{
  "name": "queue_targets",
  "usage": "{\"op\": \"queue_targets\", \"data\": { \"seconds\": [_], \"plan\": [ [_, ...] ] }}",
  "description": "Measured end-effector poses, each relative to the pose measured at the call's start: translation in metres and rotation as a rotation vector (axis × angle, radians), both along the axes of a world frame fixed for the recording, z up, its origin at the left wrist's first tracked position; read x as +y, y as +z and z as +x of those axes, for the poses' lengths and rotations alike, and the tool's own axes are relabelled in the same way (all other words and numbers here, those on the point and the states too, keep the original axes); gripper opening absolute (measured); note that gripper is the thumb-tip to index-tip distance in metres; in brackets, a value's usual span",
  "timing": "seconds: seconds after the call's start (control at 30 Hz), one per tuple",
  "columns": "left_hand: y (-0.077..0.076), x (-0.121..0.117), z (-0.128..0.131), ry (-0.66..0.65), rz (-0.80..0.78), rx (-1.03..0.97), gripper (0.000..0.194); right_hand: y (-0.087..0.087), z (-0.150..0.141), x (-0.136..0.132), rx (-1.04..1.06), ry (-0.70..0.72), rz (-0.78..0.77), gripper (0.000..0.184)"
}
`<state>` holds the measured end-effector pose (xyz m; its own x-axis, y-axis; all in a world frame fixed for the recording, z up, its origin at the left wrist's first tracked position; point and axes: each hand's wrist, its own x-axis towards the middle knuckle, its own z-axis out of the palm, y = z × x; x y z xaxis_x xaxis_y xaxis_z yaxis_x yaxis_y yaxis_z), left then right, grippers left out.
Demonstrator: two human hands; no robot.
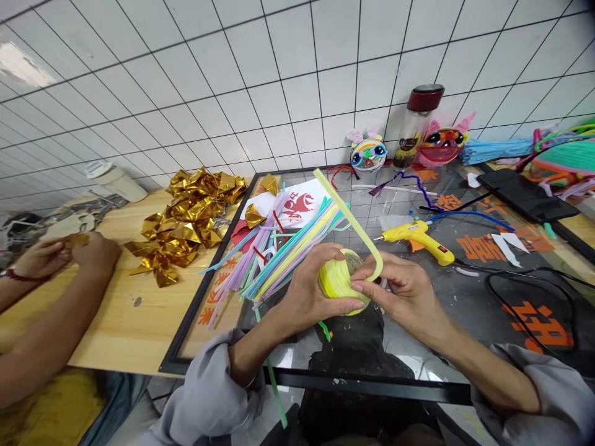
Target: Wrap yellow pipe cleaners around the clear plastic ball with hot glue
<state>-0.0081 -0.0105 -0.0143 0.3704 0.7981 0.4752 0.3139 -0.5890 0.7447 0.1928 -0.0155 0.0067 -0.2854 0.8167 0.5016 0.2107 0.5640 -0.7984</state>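
Note:
My left hand [320, 279] is wrapped round the side of a small round form [335, 280] covered in yellow pipe cleaners. A loose length of yellow pipe cleaner [348, 214] sticks up from it and bends over at the right. The fingers of my right hand [395, 288] pinch this strip where it meets the form's edge. Just left of my hands lies a bundle of pastel pipe cleaners [292, 248] in blue, yellow and lilac. To the right rests a yellow hot glue gun [418, 238], its nozzle pointing left.
Folded gold paper pieces [195, 210] are heaped at the left, near a co-worker's hands [79, 254]. Decorated animal-face crafts [368, 155], a glass bottle [411, 136] and a black phone [525, 193] stand or lie at the back. A black cable [525, 272] loops at right.

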Motion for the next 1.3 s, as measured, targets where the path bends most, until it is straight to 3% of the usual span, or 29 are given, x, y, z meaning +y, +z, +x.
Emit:
{"op": "queue_targets", "data": {
  "seconds": [0.47,1.3],
  "plan": [
    [-0.0016,0.0008,-0.0005,-0.001,0.086,0.044,0.066,-0.0023,0.0004,0.0,-0.027,0.0,-0.021,0.01],
    [0.0003,0.0006,0.0012,0.0,0.057,0.022,0.058,-0.0016,0.0003,-0.0001,-0.026,-0.004,-0.02,0.012]
  ]
}}
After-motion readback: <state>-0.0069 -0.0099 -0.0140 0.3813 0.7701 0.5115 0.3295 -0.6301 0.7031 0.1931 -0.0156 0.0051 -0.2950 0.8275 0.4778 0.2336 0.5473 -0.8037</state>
